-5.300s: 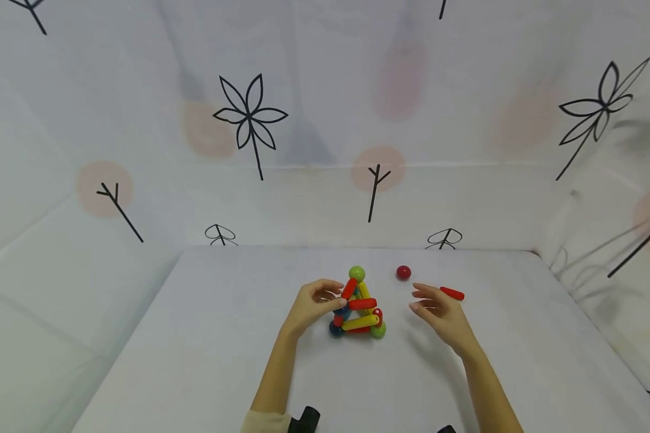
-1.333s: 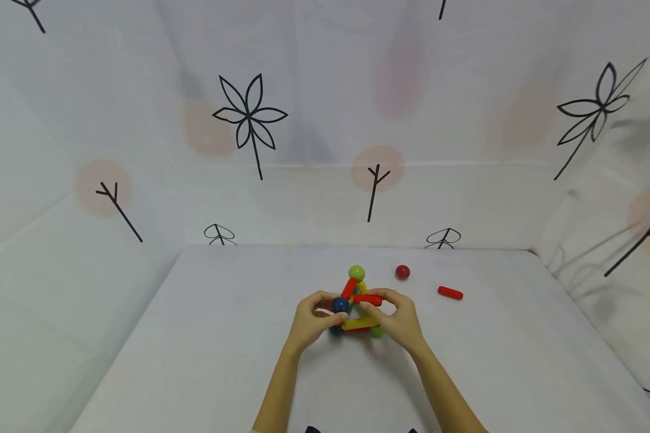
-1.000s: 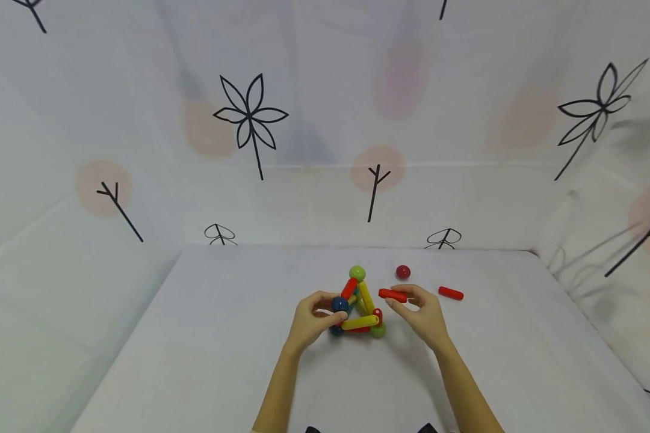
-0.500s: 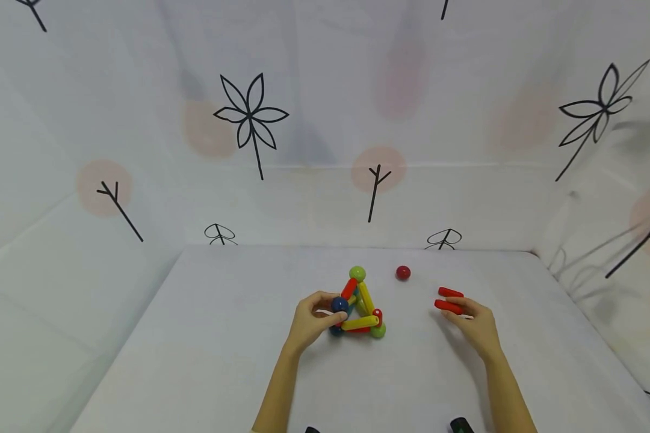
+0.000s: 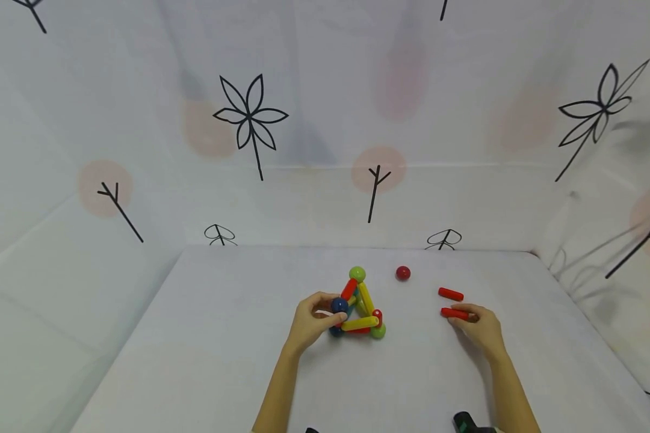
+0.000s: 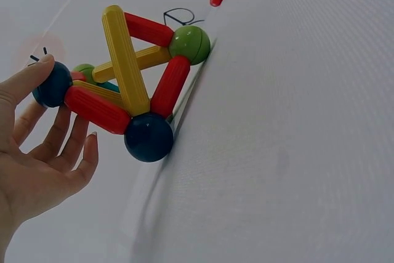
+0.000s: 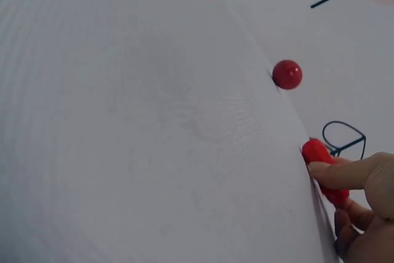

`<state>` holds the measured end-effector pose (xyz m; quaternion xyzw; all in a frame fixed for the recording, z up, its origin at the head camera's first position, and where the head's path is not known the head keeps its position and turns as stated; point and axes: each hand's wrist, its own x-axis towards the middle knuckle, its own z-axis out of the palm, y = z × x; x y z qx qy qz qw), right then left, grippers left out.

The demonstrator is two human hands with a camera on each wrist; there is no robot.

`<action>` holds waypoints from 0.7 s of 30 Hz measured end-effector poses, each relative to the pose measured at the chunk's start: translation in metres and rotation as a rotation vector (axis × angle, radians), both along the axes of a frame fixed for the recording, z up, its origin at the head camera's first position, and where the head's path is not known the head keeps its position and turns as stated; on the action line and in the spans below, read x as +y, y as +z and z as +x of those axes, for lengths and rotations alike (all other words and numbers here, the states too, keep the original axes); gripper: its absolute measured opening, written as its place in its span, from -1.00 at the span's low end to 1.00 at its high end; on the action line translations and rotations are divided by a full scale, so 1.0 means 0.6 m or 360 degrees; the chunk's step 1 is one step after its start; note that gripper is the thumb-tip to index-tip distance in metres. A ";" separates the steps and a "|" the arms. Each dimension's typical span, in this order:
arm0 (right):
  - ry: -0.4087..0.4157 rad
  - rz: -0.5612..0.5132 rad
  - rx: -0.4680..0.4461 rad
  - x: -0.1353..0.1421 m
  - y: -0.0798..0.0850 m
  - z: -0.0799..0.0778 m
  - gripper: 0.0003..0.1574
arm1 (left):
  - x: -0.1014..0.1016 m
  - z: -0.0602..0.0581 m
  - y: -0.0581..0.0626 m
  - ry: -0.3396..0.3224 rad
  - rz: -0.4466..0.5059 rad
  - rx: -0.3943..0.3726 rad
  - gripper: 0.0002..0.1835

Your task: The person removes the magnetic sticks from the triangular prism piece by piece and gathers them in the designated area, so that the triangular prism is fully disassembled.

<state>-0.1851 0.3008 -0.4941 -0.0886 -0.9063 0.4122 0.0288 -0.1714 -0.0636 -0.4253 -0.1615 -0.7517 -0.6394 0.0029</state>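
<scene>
A magnetic building-toy frame of rods and balls stands mid-table, with a yellow rod (image 5: pixel 360 323) along its near side and a light green ball (image 5: pixel 357 274) at its far end. My left hand (image 5: pixel 311 319) holds the frame by an upper dark blue ball (image 6: pixel 54 85), thumb on one side and fingers behind. Lower down, another dark blue ball (image 6: pixel 149 137) rests by the tabletop. Off to the right, my right hand (image 5: pixel 484 331) pinches a red rod (image 5: pixel 455 313) low over the table, thumb and fingers at its right end.
Just beyond the held rod lies a second red rod (image 5: pixel 451 294). A dark red ball (image 5: pixel 403 273) sits farther back, right of the frame. White cloth (image 5: pixel 222 385) covers the table, and a patterned curtain (image 5: pixel 314 204) rises behind it.
My right hand took hold of a red rod on the frame, pulled it off, and carried it right, then down near the other red rod. My left hand kept hold of the frame.
</scene>
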 end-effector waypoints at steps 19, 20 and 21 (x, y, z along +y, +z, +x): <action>-0.0094 0.0141 0.0242 0.021 -0.008 -0.004 -0.63 | 0.000 0.000 -0.002 0.0006 -0.0003 -0.0007 -0.64; -0.0102 0.0132 0.0236 0.022 -0.009 -0.005 -0.63 | 0.000 0.000 -0.002 0.0007 -0.0001 -0.0007 -0.65; -0.0110 0.0125 0.0231 0.022 -0.009 -0.006 -0.62 | 0.000 0.000 -0.002 0.0008 0.0000 -0.0008 -0.65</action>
